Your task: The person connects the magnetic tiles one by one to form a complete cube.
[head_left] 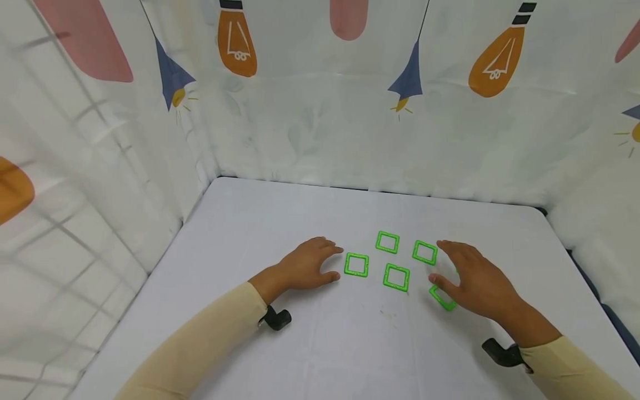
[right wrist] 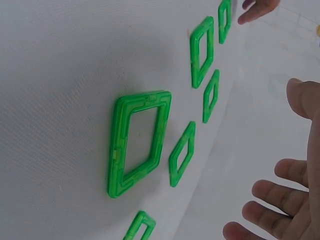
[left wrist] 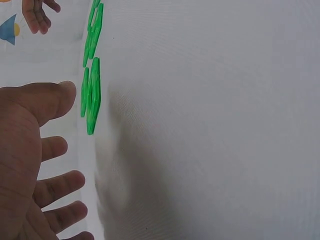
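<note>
Several green square frames, hollow in the middle like magnetic building tiles, lie flat and apart on the white table. My left hand (head_left: pixel 311 264) hovers just left of the leftmost square frame (head_left: pixel 356 255), fingers and thumb spread. In the left wrist view, nothing is between the fingers of the left hand (left wrist: pixel 20 165). Over the right end of the group, my right hand (head_left: pixel 475 282) partly covers the nearest square frame (head_left: pixel 440 300) and almost hides another behind its fingers. The right wrist view shows relaxed, empty fingers (right wrist: pixel 280 197) above the frames, with one large square frame (right wrist: pixel 116 150) closest.
White cloth walls printed with orange bulbs (head_left: pixel 237 41) and blue lamps (head_left: pixel 407 72) enclose the table (head_left: pixel 320 344) at the back and sides. A black wrist mount (head_left: pixel 276 319) sits under the left cuff, another black mount (head_left: pixel 501 354) under the right.
</note>
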Motion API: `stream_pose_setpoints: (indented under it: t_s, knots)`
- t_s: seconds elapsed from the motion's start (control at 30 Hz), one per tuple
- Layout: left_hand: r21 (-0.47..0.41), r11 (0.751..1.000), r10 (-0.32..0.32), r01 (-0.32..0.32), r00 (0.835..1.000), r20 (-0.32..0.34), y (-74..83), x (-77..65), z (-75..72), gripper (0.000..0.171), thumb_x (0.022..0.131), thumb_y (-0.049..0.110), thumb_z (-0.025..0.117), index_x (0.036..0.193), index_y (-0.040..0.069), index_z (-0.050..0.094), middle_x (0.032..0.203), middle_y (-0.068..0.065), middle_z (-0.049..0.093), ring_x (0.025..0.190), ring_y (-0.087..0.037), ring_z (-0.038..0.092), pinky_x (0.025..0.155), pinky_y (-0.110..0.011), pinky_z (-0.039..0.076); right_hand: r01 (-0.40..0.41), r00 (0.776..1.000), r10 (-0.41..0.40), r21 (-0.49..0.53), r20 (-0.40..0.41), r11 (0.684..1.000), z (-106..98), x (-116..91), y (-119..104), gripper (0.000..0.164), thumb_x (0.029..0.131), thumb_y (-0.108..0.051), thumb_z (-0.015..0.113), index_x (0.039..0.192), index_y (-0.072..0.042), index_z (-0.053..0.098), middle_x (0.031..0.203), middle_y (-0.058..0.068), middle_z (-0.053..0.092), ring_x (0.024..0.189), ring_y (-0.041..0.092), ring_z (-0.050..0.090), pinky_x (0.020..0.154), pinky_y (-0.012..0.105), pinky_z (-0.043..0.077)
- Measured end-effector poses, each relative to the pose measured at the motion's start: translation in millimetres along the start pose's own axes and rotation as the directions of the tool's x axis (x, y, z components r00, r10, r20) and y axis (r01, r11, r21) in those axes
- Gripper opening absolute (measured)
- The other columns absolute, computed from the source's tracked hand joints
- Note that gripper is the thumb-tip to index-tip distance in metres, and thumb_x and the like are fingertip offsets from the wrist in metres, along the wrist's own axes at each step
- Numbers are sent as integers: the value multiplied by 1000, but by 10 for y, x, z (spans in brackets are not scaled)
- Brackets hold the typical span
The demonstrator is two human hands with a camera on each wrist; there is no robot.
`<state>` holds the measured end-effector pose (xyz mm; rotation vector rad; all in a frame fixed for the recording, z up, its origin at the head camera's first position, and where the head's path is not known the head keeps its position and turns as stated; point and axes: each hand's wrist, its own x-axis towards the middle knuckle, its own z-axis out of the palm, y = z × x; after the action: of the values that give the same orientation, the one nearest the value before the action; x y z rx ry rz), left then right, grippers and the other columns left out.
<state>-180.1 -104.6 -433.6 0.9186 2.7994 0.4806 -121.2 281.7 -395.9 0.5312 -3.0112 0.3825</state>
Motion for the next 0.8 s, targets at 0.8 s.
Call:
stream_pose_setpoints:
  t_s: [0.8]
  knots:
    - [20,1000,-14,14,1000,2,42,153,84,58,95,44,70,145,17,58,150,-8,50,146,-28,35,119,-43,26,13,1000,-13,17,16,1000,109,2,-13,86,95,-68,55,154,-7,42,152,19,45,140,40,39,102,64,40]
